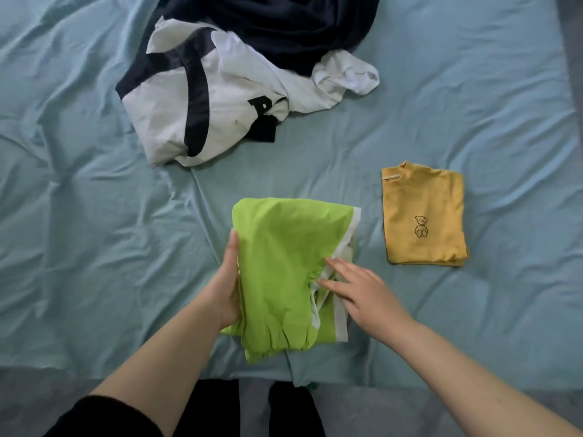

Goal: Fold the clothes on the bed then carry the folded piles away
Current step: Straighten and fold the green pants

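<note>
A bright green garment with white trim (pixel 280 263) lies partly folded near the front edge of the bed. My left hand (pixel 225 287) grips its left edge, fingers tucked under the cloth. Flat on the garment's right side, my right hand (pixel 356 287) presses the white trim with spread fingers. A folded yellow shirt with a small bear drawing (pixel 424 216) rests to the right, apart from the green one. Farther back lie an unfolded white and navy shirt (pixel 202 99) and a dark navy garment (pixel 284 23), crumpled together.
The light blue bedsheet (pixel 79 216) is wrinkled all over. The bed's front edge runs along the bottom, with grey floor (pixel 410 414) and my dark-clothed legs below it. A grey strip shows past the bed at the far right.
</note>
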### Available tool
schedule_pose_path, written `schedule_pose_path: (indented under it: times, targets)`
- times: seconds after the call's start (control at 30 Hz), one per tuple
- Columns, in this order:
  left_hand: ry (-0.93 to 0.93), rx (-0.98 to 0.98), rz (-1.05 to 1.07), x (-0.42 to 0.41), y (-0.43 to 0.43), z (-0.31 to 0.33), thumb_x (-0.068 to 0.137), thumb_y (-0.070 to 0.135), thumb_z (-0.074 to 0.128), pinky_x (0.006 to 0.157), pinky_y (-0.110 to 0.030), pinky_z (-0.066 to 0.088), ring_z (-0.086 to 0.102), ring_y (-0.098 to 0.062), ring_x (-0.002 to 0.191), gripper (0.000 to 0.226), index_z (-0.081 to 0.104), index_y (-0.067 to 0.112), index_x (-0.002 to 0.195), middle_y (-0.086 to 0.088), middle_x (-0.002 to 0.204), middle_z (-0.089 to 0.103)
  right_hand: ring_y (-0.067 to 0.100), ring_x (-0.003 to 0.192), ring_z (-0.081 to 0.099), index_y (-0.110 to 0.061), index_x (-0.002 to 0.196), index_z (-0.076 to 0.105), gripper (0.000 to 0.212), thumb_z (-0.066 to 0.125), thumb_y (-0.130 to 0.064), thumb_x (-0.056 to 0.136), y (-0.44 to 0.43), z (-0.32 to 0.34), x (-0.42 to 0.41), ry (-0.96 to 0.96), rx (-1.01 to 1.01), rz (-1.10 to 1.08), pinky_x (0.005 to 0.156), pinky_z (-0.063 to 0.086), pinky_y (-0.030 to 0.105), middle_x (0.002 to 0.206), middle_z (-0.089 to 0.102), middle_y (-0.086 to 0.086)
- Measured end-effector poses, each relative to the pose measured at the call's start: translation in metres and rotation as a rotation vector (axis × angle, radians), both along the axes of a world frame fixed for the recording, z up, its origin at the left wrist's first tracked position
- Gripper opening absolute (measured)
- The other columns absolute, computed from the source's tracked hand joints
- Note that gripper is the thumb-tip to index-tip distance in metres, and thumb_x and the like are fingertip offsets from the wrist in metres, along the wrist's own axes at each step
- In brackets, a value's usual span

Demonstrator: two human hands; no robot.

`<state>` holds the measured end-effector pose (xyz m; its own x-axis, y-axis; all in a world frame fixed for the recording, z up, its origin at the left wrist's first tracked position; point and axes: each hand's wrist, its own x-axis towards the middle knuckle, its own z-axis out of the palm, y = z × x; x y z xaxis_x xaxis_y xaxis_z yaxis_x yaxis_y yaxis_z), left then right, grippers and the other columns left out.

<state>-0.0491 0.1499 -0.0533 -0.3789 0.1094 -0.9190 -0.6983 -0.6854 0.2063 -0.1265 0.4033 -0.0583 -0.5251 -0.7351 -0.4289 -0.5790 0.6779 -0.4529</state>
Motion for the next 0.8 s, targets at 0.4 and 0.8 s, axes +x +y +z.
schedule_pose_path:
  times: [0.4, 0.8]
  targets:
    - [0.103, 0.121, -0.074, -0.028, -0.015, 0.047, 0.069, 0.017, 0.068, 0.066, -0.045, 0.058, 0.072, -0.033, 0.085, 0.046, 0.064, 0.002, 0.112, -0.018, 0.105, 0.072, 0.017, 0.092, 0.073, -0.026, 0.092, 0.079, 0.087, 0.019, -0.087, 0.077, -0.040, 0.003, -0.043, -1.386, -0.574, -1.359, 0.068, 0.059, 0.032, 0.101, 0.075, 0.002]
    - [0.130, 0.015, -0.186, -0.020, 0.004, 0.038, 0.089, 0.001, 0.057, 0.077, -0.046, 0.059, 0.069, -0.033, 0.098, 0.036, 0.056, 0.008, 0.124, -0.015, 0.110, 0.071, 0.026, 0.100, 0.070, -0.019, 0.118, 0.064, 0.084, 0.036, -0.086, 0.074, -0.036, -0.006, -0.078, -1.274, -0.455, -1.477, 0.074, 0.058, 0.042, 0.113, 0.072, 0.007]
